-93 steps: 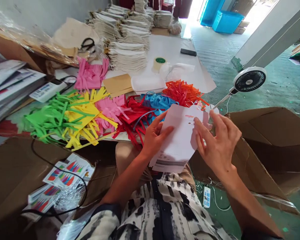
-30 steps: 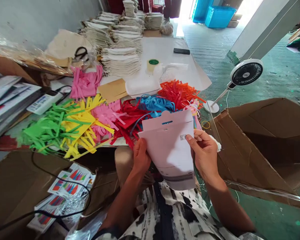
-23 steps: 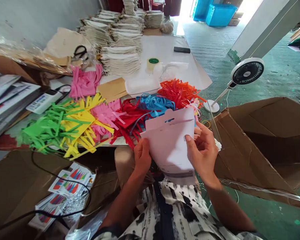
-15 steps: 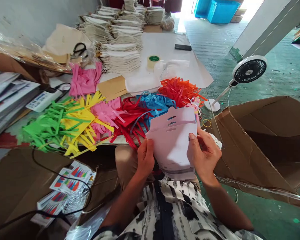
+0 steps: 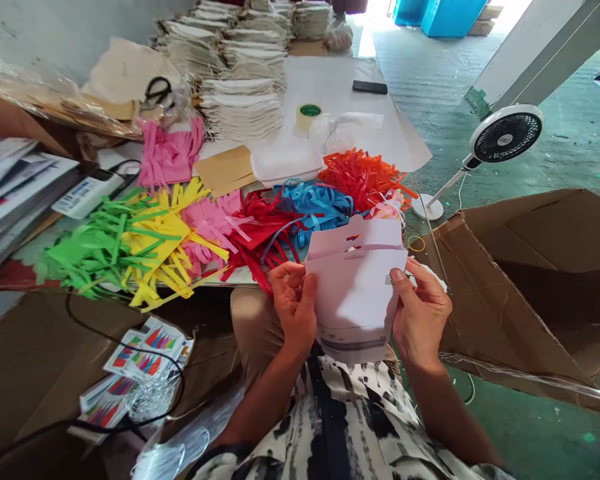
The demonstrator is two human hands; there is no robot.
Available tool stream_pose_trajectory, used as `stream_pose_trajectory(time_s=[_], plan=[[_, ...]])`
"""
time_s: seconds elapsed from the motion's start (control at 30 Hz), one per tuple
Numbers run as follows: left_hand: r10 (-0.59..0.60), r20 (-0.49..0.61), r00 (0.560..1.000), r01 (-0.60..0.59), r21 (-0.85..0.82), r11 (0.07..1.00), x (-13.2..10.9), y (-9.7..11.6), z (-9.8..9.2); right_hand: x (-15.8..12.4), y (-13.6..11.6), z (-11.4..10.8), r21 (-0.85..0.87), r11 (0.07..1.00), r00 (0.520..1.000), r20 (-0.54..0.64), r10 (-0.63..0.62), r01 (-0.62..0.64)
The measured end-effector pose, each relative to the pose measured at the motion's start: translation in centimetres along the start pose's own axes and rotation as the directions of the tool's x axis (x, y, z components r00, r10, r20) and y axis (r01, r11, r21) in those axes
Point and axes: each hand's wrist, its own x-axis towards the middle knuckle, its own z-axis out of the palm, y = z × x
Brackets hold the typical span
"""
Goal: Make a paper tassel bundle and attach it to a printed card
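Note:
A white paper packet (image 5: 357, 293) with a slotted hanging tab at its top is held upright over my lap. My left hand (image 5: 297, 300) grips its left edge, thumb toward me. On the right edge my right hand (image 5: 420, 300) pinches it between thumb and fingers. Just beyond lie bundles of cut strips: green (image 5: 93, 250), yellow (image 5: 167, 257), pink (image 5: 215, 230), dark red (image 5: 260, 233), blue (image 5: 320, 203) and orange-red (image 5: 365, 179).
Stacked off-white bundles (image 5: 243, 107), a tape roll (image 5: 309, 117), a white tray (image 5: 286, 163) and scissors (image 5: 159, 90) lie on the table. A fan (image 5: 507, 137) and an open cardboard box (image 5: 480, 287) stand right. Printed cards (image 5: 145, 353) lie lower left.
Both hands and the packet have shifted slightly right. The fingers of my left hand have spread out more behind the packet's left edge. The packet's top flap looks narrower.

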Motion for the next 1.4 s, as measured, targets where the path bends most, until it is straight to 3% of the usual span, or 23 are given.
stream_pose_trajectory(time_s=[0.27, 0.4, 0.47, 0.77, 1.0, 1.4], plan=[[-0.198, -0.042, 0.979, 0.191, -0.124, 0.974, 0.1, -0.2, 0.0, 0.7, -0.7, -1.1, 0.076, 0.985, 0.987, 0.058, 0.152, -0.156], [-0.323, -0.038, 0.946, 0.310, -0.191, 0.931, 0.2, 0.1, 0.0, 2.1, -1.3, -2.3, 0.054, 0.935, 0.913, 0.242, 0.328, -0.350], [-0.361, -0.024, 0.932, 0.349, -0.202, 0.915, 0.1, 0.3, -0.1, 2.6, -1.5, -2.7, 0.017, 0.923, 0.887, 0.284, 0.364, -0.384], [-0.428, -0.020, 0.904, 0.410, -0.247, 0.878, 0.4, 0.2, -0.3, 2.5, -1.6, -2.8, 0.013, 0.910, 0.885, 0.236, 0.401, -0.415], [-0.410, -0.018, 0.912, 0.395, -0.235, 0.888, 0.3, 0.1, -0.1, 2.5, -1.4, -2.7, 0.002, 0.904, 0.886, 0.201, 0.418, -0.427], [-0.421, 0.005, 0.907, 0.412, -0.224, 0.883, 0.3, 0.1, -0.3, 2.0, -0.1, -3.4, -0.081, 0.968, 0.955, 0.165, 0.247, -0.237]])
